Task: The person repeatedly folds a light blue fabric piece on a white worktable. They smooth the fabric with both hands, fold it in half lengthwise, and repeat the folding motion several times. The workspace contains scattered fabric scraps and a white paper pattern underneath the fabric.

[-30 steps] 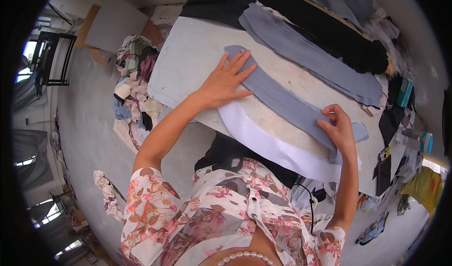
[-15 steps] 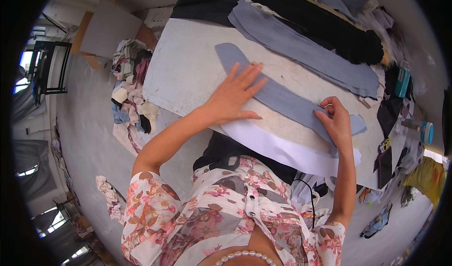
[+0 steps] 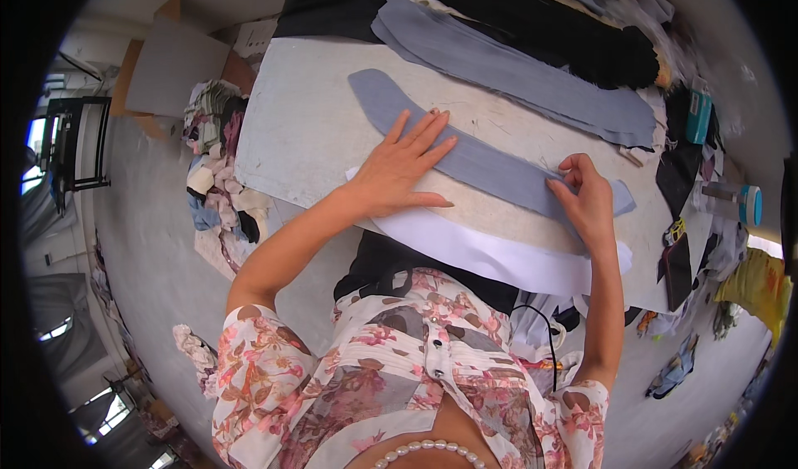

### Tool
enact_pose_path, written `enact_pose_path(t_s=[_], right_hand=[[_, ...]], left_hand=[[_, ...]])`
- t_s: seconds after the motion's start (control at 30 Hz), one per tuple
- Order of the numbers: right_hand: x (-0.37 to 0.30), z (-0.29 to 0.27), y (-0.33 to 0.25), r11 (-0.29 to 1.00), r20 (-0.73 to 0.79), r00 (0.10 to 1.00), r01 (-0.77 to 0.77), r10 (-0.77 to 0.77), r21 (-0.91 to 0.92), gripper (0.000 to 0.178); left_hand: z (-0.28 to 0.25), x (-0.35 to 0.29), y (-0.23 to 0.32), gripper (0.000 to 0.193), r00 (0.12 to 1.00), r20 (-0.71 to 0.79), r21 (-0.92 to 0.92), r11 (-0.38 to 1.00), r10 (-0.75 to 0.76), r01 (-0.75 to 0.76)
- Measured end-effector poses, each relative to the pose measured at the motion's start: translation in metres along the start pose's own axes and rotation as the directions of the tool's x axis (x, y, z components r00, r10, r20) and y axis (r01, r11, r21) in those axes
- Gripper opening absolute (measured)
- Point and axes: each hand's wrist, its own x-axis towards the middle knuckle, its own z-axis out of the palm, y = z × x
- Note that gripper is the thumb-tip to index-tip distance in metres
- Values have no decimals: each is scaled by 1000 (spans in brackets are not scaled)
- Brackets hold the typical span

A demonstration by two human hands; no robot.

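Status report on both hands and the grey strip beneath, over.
Left hand spread over grey strip. Right hand curled near its right end, grip unclear. White strip alongside, not covering it.

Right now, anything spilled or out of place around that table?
Loose threads litter the tabletop beyond the blue-grey strip under the left hand, and mixed fabric scraps lie heaped untidily beside the tabletop's left edge. I see no spill.

Grey strip partly hidden by left fingers, black cloth cropped (upper edge), necklace cropped below
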Motion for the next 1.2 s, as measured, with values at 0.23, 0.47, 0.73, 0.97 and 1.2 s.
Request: enact_pose_path(t_s=[0.23,0.47,0.73,0.97,1.2], right_hand=[[2,-1,-4,998,15,1000,3,-2,-67,29],[-2,-24,-1,997,47,998,-42,45,-59,32],[-3,-14,10,994,-24,999,23,-26,-108,30],[-1,-12,13,993,-33,999,28,-32,-117,30],[-15,-63,28,997,90,993,-68,71,-37,33]], left_hand=[[11,31,37,97,977,-123,-107,977,173,-186],[16,32,31,99,975,-84,-55,976,205,-210],[-2,33,43,98,989,-38,-37,989,141,-142],[22,78,85,95,888,-218,-173,879,405,-444],[31,82,79,97,885,-168,-149,876,435,-459]])
